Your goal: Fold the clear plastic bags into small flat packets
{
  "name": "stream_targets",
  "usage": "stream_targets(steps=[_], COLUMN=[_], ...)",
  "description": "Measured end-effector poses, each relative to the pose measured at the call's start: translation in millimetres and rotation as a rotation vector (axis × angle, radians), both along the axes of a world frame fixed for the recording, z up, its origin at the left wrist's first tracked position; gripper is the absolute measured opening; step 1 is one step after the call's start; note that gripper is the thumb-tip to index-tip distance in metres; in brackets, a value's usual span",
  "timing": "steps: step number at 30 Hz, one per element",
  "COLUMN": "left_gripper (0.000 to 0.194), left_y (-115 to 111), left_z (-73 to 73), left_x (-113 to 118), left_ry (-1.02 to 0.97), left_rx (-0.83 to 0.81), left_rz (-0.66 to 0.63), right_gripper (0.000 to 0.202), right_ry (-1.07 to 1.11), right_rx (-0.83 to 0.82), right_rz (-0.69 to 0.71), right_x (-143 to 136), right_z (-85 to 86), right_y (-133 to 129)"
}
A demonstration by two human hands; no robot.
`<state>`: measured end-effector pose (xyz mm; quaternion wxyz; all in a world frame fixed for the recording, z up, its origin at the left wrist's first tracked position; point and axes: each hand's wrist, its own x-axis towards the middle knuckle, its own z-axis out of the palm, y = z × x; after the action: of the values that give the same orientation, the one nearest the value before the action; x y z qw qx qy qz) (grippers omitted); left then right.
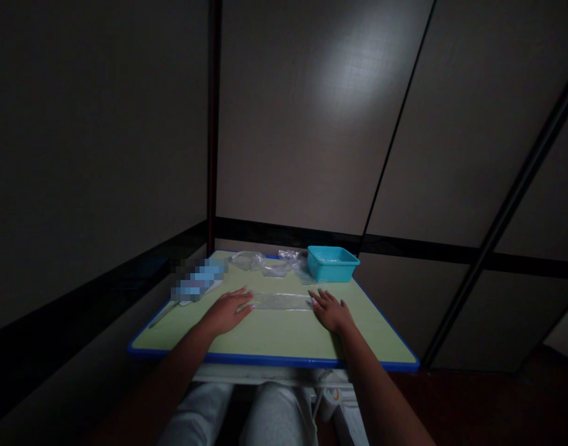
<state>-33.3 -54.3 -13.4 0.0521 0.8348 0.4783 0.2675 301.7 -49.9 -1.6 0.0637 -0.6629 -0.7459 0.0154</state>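
A clear plastic strip or folded bag (pixel 282 301) lies flat and crosswise on the yellow-green table (pixel 274 337). At its left end my left hand (pixel 228 310) rests with the fingers spread, the fingertips touching the plastic. My right hand (pixel 331 310) lies at the other end, palm down, fingers apart, its fingertips on or beside the plastic's edge. Neither hand is closed around anything.
Crumpled clear plastic (pixel 274 267) lies along the far side of the table. A turquoise basket (pixel 332 271) stands at the back right. Something blue and blurred out (pixel 197 282) is at the left edge. Walls rise behind and left.
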Motion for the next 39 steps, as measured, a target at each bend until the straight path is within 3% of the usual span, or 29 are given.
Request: stream_targets(steps=[14,22,26,33,39], left_gripper=[0.041,0.04,0.039,0.04,0.04], left_y=[-0.4,-4.8,-4.2,-0.4,1.9], left_z=[-1.4,4.4,5.0,2.3,-0.2], left_x=[0.0,-0.1,-0.7,-0.4,-0.8], left_ry=[-0.058,-0.114,-0.138,-0.165,-0.16], left_rx=[0.008,-0.001,0.011,0.016,0.02], left_rz=[-0.012,0.024,0.03,0.038,0.044], right_gripper=[0.051,0.048,0.048,0.047,0.045], right_ry=[0.031,0.046,0.084,0.136,0.231], right_rx=[0.011,0.297,0.256,0.086,0.06], right_rz=[-0.043,-0.069,0.042,0.304,0.349], right_x=[-2.6,-11.3,-37.6,-109.4,-144.1], right_z=[1.8,3.2,9.3,17.8,12.3], right_y=[-2.2,-12.2,-15.0,-13.4,-4.0])
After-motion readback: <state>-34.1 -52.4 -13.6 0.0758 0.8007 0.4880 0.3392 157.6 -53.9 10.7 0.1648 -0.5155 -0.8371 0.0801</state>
